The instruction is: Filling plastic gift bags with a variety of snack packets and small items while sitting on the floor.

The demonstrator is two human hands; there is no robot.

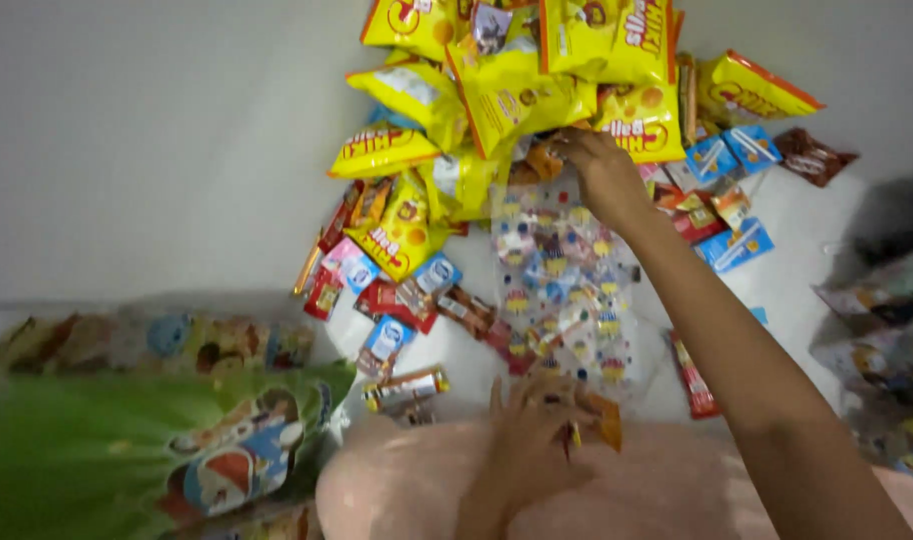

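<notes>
The right hand reaches, fingers curled, into the yellow snack bags, light, crinkly and slippery, best pinched at a seam, while the left hand holds small wrapped sweets by the lap.

A plain pale wall fills the upper left of the frame. A white floor shows at the upper right. A green cartoon-print fabric occupies the lower left. Lighting is dim and even; the right edge is blurred.
</notes>
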